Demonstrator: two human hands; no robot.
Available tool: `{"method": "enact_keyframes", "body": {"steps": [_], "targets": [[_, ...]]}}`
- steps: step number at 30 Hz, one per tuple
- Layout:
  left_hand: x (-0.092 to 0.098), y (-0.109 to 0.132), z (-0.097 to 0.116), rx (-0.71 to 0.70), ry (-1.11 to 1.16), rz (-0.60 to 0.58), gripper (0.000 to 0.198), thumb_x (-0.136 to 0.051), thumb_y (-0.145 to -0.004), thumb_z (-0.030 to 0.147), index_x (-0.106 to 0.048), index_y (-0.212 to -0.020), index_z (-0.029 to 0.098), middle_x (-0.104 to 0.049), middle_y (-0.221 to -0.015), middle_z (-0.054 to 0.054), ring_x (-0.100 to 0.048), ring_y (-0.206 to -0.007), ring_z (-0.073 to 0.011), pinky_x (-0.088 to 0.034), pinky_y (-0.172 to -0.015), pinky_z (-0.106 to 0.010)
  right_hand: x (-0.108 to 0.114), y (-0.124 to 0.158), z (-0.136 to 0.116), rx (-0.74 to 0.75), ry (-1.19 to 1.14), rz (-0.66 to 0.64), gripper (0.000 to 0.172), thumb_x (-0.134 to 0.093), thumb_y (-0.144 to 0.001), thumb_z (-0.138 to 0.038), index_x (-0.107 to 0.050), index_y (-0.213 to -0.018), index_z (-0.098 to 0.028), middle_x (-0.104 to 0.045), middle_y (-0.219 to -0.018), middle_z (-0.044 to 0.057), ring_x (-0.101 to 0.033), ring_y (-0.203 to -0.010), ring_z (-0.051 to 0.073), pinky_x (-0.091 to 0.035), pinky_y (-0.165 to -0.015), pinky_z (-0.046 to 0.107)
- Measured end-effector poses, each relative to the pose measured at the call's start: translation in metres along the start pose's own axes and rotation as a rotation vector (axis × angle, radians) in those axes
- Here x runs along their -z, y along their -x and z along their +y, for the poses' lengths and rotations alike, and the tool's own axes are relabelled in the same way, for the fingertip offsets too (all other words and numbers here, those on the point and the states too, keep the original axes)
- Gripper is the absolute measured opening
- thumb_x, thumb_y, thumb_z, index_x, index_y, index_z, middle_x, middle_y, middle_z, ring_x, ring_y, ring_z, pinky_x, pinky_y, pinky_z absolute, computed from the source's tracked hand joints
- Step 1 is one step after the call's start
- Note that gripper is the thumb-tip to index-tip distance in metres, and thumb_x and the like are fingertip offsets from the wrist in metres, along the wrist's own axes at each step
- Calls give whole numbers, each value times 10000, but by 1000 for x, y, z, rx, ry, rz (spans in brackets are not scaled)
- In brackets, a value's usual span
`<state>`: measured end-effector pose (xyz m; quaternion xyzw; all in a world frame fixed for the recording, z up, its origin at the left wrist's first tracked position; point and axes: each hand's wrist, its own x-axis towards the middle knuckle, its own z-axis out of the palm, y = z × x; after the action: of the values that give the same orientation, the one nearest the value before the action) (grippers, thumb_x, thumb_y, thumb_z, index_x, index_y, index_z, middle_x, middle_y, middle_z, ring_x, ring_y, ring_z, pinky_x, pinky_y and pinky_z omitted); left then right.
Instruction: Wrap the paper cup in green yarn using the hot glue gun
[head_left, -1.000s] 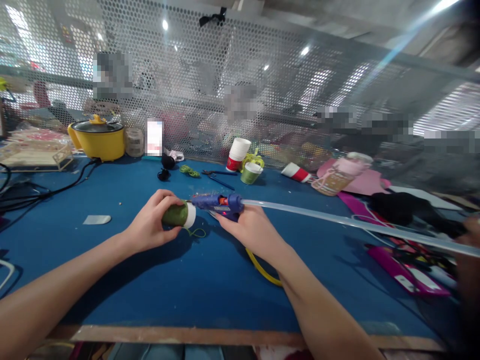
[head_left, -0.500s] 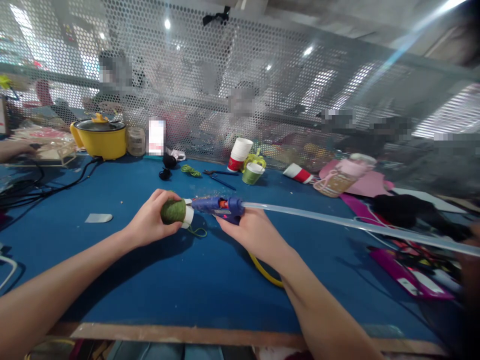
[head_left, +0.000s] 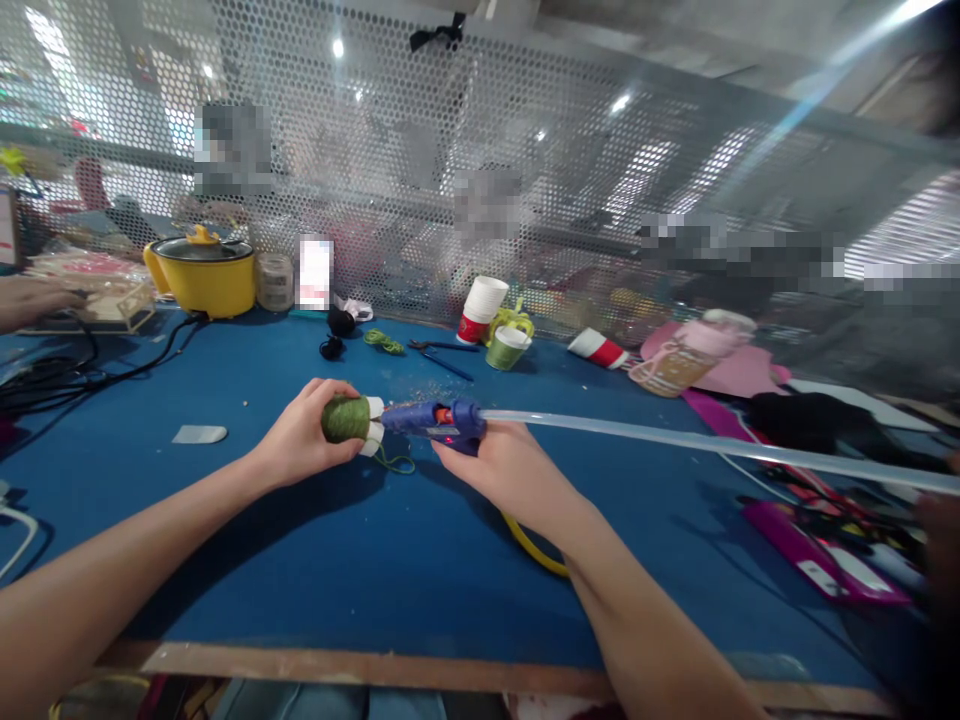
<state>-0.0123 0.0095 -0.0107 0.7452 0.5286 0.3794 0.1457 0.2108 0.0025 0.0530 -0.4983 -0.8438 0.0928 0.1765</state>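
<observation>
My left hand (head_left: 309, 437) is closed around a paper cup (head_left: 346, 420) wrapped in green yarn, lying on its side with its white uncovered part facing right. A loose yarn tail (head_left: 397, 465) hangs below it. In my right hand (head_left: 517, 465) is a blue hot glue gun (head_left: 431, 420), its nozzle pointing left and overlapping the cup's white part; whether the tip touches cannot be told. A long translucent glue stick (head_left: 637, 432) runs from the gun's back far to the right. My fingers hide the gun's handle.
Pliers (head_left: 442, 355), green yarn (head_left: 383, 342), a green-wrapped cup (head_left: 508, 347) and stacked paper cups (head_left: 482, 308) stand or lie behind my hands. A yellow pot (head_left: 206, 275) is at back left, near another person's hand (head_left: 34, 300). A pink-lidded tumbler (head_left: 679, 360) leans at right.
The glue gun's nozzle now overlaps the cup's white part slightly more. Both hands keep their grips, and the whole view has shifted a little.
</observation>
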Motion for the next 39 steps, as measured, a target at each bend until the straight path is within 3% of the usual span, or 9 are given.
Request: {"method": "enact_keyframes", "body": {"steps": [29, 39], "targets": [[2, 0, -2, 24, 12, -19, 380, -610, -664, 288, -477, -1007, 198, -515, -1006, -58, -530, -910, -217, -439, -812, -376, -1, 1, 1, 83, 15, -50, 175, -482, -758, -254, -561, -623, -175, -578, -581, 10, -506, -553, 134, -343, -534, 244], [1, 0, -2, 37, 16, -22, 391, -606, -664, 282, -479, -1022, 191, -512, -1013, -64, -525, -910, -217, -433, -809, -371, 0, 0, 0, 85, 19, -50, 186, -488, -742, -226, -518, -565, -176, -535, -523, -7, -465, -504, 115, -319, -513, 239]]}}
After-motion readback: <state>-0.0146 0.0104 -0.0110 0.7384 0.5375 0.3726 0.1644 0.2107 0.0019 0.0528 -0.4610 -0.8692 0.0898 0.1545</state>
